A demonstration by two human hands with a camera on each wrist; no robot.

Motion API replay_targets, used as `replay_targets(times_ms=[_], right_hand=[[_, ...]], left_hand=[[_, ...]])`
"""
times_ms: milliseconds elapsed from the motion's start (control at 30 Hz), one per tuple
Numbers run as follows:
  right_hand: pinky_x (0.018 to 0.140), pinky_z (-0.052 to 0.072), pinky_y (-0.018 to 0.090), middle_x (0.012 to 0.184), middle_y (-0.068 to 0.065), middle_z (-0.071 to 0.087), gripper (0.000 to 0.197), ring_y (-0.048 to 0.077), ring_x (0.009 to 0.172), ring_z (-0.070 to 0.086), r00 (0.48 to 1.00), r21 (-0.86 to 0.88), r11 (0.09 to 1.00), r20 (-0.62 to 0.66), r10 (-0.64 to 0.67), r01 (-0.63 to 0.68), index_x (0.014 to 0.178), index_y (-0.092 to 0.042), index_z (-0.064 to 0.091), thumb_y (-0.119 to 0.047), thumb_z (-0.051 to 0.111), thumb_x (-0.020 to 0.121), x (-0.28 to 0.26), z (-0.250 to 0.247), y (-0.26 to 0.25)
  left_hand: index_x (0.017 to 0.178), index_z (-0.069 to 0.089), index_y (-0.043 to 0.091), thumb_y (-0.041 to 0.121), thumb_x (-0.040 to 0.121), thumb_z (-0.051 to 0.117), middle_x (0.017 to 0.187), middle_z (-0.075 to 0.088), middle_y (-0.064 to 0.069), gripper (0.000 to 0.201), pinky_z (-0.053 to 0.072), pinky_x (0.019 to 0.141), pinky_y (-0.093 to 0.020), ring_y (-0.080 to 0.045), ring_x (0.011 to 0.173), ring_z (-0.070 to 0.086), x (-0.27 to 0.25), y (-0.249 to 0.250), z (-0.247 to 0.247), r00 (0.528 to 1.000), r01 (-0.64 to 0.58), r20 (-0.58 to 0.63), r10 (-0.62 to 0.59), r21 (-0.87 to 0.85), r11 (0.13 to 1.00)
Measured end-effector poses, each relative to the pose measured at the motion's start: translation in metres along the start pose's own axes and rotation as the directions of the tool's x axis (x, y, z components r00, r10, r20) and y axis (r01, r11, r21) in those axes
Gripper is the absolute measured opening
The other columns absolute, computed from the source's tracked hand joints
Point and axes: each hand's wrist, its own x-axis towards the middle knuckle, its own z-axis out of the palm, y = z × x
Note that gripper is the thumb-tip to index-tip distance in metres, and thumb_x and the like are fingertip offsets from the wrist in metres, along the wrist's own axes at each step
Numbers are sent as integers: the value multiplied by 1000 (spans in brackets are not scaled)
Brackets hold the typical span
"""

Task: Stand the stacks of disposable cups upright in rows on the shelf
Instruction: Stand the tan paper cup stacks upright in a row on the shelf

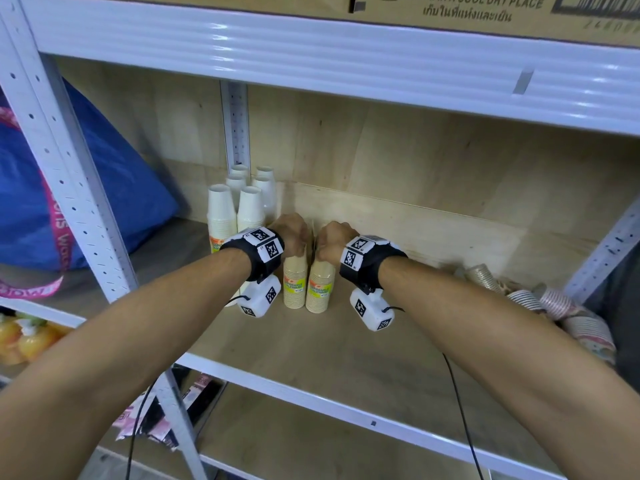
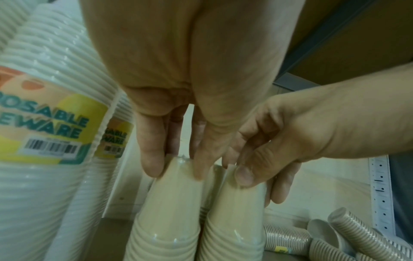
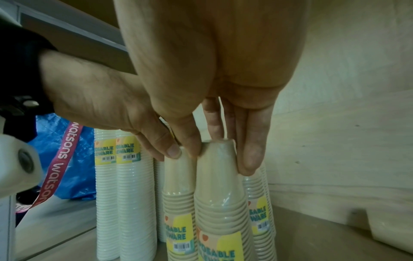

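While the two beige cup stacks stand upright and touching on the shelf, just right of the white cup stacks, the left hand pinches one top and the right hand pinches the other.

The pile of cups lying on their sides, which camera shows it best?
Head view: the toppled cups sprawl along the shelf right of both arms. The left wrist view catches only a few in its lower right corner; the right wrist view misses them.
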Motion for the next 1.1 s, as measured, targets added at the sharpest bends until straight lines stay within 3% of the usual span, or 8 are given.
replay_targets(times_ms=[233, 400, 500, 600, 733, 867, 1000, 1100], right_hand=[[68, 47, 26, 99, 8, 63, 35, 27, 89, 63, 997, 18, 999, -67, 35, -34, 101, -6, 66, -28, 75, 76, 4, -22, 12], [80, 56, 37, 103, 13, 68, 36, 30, 91, 67, 990, 11, 997, -113, 80, -80, 103, -4, 68, -29, 73, 77, 2, -49, 37], [79, 58, 37, 98, 12, 69, 36, 30, 84, 69, 984, 15, 993, -127, 121, -120, 102, -4, 67, -30, 73, 77, -6, -66, 56], [83, 57, 38, 101, 10, 68, 35, 28, 89, 67, 976, -4, 985, -139, 170, -172, 102, -4, 68, -30, 73, 78, -14, -78, 79], [85, 53, 35, 110, 7, 63, 39, 26, 96, 61, 960, -34, 970, -156, 234, -241, 103, -11, 65, -35, 73, 74, -29, -85, 115], [76, 49, 28, 111, 7, 62, 39, 25, 96, 60, 941, -35, 951, -160, 299, -309, 108, -11, 64, -32, 72, 76, -45, -83, 149], [76, 45, 27, 119, 7, 55, 40, 26, 103, 58, 935, -33, 940, -127, 332, -339, 116, -10, 58, -28, 68, 81, -63, -71, 181], [82, 50, 30, 119, 5, 54, 40, 26, 103, 58, 922, -43, 924, -97, 374, -380, 116, -18, 56, -32, 67, 80, -71, -54, 203]], left_hand=[[116, 68, 7, 1, 81, 70, 120, 61, -8, 35, 47, 73, -25, -24, 101, 61, 16, 7, -15, 998, 1, -56, -4, -48, 999], [115, 65, 20, 9, 80, 74, 114, 53, 1, 38, 45, 73, -27, -20, 96, 56, 34, 26, -22, 996, -31, -88, 22, -99, 995], [116, 64, 21, 11, 82, 75, 111, 54, -1, 37, 44, 72, -27, -19, 95, 56, 46, 46, -22, 993, -94, -86, 84, -121, 988], [116, 64, 20, 15, 83, 75, 107, 51, 2, 35, 44, 75, -26, -18, 95, 55, 58, 69, -17, 985, -164, -81, 155, -120, 979], [115, 66, 21, 19, 82, 76, 111, 57, -2, 35, 45, 80, -26, -19, 98, 57, 76, 96, 6, 970, -244, -52, 239, -141, 959], [117, 65, 20, 19, 82, 77, 114, 53, -1, 37, 43, 84, -25, -20, 105, 57, 89, 118, 38, 958, -286, -24, 287, -179, 941], [125, 61, 20, 17, 81, 76, 129, 53, -6, 46, 45, 86, -25, -21, 109, 58, 103, 132, 71, 958, -275, 13, 285, -232, 933], [130, 57, 22, 16, 82, 75, 134, 50, -6, 52, 43, 86, -25, -22, 118, 55, 115, 137, 93, 961, -255, 41, 273, -246, 935]])
